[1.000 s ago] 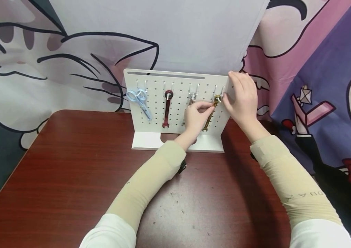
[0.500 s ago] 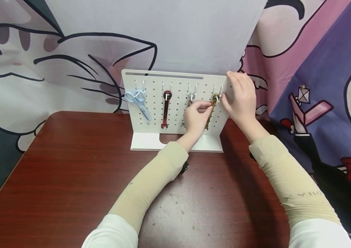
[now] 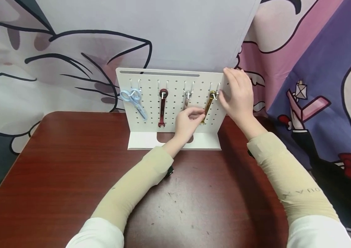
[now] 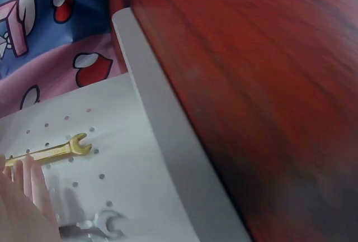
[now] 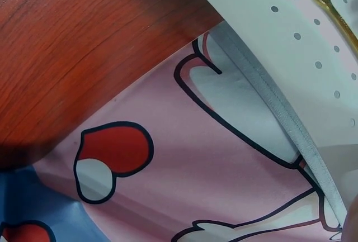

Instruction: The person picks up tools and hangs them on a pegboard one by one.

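Observation:
A white pegboard (image 3: 150, 120) stands upright on a flat base with tools hanging on its hooks. My left hand (image 3: 185, 124) is at the gold wrench (image 3: 208, 105), thumb and forefinger tips right at the left side of its shank. That wrench hangs by its ring end, slightly tilted, its open end showing in the left wrist view, where the fingers (image 4: 25, 186) overlap the shank. My right hand (image 3: 240, 93) grips the board's upper right corner, thumb on the front near the last hook; only a sliver of it shows in the right wrist view.
On the other hooks hang light blue scissors (image 3: 134, 100), a dark red wrench (image 3: 162, 108) and a silver wrench (image 3: 187, 98), partly behind the left hand. The board rests on a reddish-brown table (image 3: 79, 165). Cartoon-printed cloth (image 3: 194, 34) stands behind and to the right.
My left hand has slid down along the gold wrench and slightly left, its fingertips coming off the shank's front. The wrench stays on its hook. The right hand stays at the corner.

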Available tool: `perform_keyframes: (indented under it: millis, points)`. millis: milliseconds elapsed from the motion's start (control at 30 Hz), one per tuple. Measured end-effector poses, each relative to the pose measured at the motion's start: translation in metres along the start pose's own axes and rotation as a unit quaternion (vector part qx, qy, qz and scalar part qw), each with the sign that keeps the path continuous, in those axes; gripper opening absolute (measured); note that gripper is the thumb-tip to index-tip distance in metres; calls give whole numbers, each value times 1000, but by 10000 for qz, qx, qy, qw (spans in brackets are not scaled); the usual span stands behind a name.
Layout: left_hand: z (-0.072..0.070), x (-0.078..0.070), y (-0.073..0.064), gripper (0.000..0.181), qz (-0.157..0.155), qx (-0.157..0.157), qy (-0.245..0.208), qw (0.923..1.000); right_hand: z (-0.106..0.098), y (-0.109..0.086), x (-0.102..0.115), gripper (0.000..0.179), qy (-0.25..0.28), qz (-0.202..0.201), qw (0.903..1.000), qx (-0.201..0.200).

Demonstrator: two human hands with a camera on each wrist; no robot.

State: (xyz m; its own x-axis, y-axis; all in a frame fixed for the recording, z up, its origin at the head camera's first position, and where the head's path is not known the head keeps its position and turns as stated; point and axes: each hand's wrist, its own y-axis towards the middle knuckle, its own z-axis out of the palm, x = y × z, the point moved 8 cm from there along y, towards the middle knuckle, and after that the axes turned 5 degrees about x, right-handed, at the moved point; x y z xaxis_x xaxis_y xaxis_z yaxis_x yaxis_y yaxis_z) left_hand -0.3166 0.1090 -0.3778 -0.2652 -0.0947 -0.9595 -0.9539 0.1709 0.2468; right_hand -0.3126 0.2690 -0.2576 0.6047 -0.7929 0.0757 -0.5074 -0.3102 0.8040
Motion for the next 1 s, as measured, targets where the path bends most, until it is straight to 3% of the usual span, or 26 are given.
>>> perform_keyframes:
  millis: [167, 333, 533, 767, 867, 1000]
  points:
    - [-20, 6, -16, 21, 229, 570, 691, 9957, 2, 2, 3, 58, 3, -47, 10000, 47]
    - [-50, 6, -34, 31, 701, 1025, 1642, 9786, 3, 3, 5, 58, -16, -101, 9999, 72]
    - [-95, 3, -55, 48, 1140, 1314, 3032, 9369, 4, 4, 3, 57, -44, -15, 9997, 248]
    - [-155, 9, -84, 63, 1164, 1434, 4219, 8877, 2, 0, 1, 62, -214, 331, 9918, 1214]
    - [-182, 13, -95, 66, 1122, 1388, 4675, 8658, -2, -15, 0, 67, -160, 753, 9858, 1489]
    - [-216, 19, -109, 67, 907, 1192, 5182, 8420, -11, -51, 3, 73, -188, 1324, 9777, 1619]
